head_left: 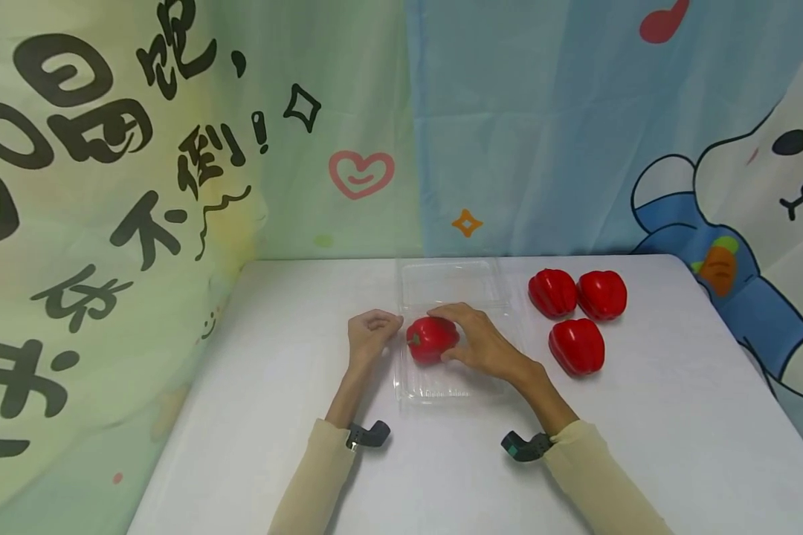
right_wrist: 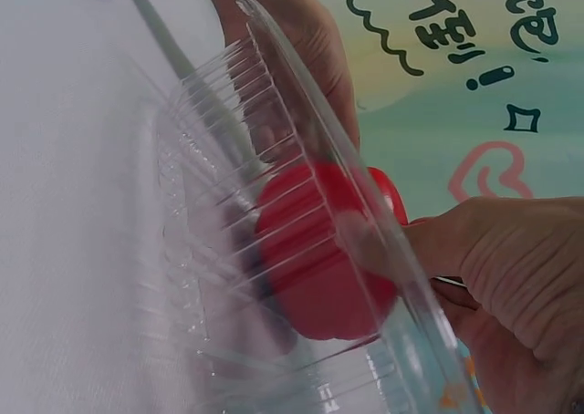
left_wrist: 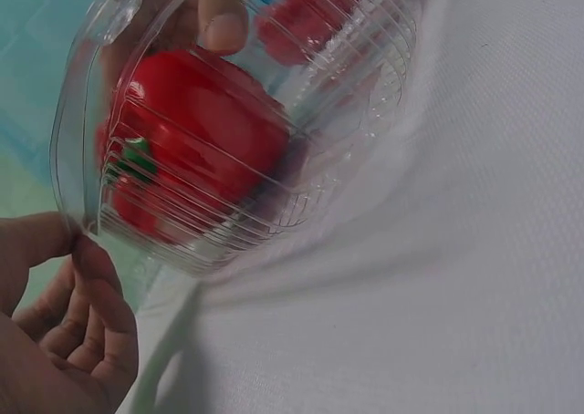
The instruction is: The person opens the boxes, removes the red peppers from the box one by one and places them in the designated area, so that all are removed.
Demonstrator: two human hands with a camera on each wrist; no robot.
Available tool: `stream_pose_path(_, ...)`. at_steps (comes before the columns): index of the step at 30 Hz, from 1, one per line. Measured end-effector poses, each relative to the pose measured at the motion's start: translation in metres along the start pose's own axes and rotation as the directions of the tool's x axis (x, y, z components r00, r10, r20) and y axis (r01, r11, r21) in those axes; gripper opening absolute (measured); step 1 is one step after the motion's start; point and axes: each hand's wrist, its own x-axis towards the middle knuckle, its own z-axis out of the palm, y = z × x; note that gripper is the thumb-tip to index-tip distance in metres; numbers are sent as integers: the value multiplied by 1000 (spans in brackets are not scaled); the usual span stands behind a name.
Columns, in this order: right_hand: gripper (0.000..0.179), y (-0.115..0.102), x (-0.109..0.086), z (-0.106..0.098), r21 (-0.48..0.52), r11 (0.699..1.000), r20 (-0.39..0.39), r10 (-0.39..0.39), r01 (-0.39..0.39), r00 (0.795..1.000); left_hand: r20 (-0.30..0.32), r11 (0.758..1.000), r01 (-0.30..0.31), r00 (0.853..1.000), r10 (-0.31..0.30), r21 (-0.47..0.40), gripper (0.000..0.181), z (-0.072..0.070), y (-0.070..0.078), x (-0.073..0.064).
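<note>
A red bell pepper with a green stem is inside a clear plastic clamshell box, toward its left side. My right hand holds the pepper from the right, thumb on the near side and fingers over the far side. In the left wrist view the pepper shows through the ribbed wall of the box. My left hand pinches the box's left rim between thumb and curled index finger, as the left wrist view shows up close. The box's lid lies opened toward the back.
Three more red bell peppers sit right of the box: one at back left, one at back right and one nearer. The white table ends at a printed curtain behind.
</note>
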Motion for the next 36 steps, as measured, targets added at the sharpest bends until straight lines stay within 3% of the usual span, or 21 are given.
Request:
stream_pose_path(14, 82, -2, 1, 5, -25, 995, -4, 94, -94, 996, 6, 1000, -2, 1000, 2, -12, 15, 2, 2, -1)
stream_pose_path(23, 78, -2, -1, 6, -67, 994, 25, 91, -89, 996, 3, 1000, -16, 1000, 16, -15, 17, 1, 2, -3)
stream_pose_path(36, 83, -5, -8, 3, -10, 997, 5, 80, -80, 997, 1, 1000, 22, 1000, -22, 7, 16, 1, 3, -2)
